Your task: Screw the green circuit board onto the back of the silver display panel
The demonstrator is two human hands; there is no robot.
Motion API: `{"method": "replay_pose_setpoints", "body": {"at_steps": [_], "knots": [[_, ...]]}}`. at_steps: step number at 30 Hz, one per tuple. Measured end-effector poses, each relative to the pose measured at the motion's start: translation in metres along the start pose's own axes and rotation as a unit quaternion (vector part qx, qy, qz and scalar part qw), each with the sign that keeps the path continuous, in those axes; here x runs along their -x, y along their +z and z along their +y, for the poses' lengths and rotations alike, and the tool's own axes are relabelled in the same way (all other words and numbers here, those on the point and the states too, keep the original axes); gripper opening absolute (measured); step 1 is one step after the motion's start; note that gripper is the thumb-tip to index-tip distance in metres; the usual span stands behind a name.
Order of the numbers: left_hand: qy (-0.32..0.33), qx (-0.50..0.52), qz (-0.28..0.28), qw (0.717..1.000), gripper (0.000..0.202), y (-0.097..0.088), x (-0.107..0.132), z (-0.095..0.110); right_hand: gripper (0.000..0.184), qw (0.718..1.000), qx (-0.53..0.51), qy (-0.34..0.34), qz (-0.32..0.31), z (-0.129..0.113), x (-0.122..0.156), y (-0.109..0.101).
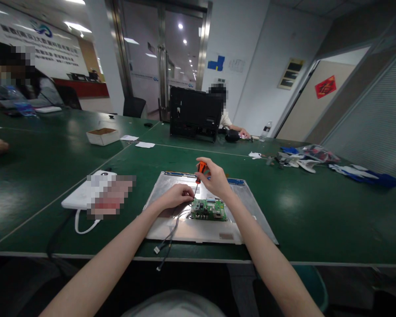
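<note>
My right hand (214,176) is closed round the orange and black handle of a screwdriver (201,169). Its shaft slants down to the upper left corner of a green circuit board (208,210). Close to the screwdriver's tip, my left hand (179,195) has its fingers curled together at the board's corner; what they pinch, if anything, is hidden. The board lies on a flat silver display panel (198,231) with a blue strip (235,181) along its far edge. Grey cables (175,226) with white plugs run from the board over the panel's near edge.
Left of the panel sits a white device (82,193) with a white cable. Farther back are a small open box (102,136), papers (145,144) and a black monitor (195,110). Plastic bags and scraps (303,158) lie at the right. Other people sit at the far side and left.
</note>
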State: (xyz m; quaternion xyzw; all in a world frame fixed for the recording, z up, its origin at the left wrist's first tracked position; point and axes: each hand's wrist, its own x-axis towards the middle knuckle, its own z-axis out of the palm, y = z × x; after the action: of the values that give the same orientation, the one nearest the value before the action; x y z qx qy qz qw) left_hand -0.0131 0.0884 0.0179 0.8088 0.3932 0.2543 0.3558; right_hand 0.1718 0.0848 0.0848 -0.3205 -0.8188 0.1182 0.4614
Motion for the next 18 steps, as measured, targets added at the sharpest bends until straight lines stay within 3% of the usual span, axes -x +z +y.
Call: {"method": "replay_pose_setpoints", "body": {"at_steps": [6, 18], "knots": [[0.002, 0.001, 0.003, 1.0, 0.013, -0.0015, 0.002, 0.0037, 0.05, 1.0, 0.005, -0.009, 0.0, -0.0024, 0.0089, 0.0013], [0.007, -0.017, 0.01, 1.0, 0.013, 0.0004, -0.0006, -0.0026, 0.048, 0.999, 0.023, -0.018, 0.038, 0.0048, 0.0115, 0.0066]]}}
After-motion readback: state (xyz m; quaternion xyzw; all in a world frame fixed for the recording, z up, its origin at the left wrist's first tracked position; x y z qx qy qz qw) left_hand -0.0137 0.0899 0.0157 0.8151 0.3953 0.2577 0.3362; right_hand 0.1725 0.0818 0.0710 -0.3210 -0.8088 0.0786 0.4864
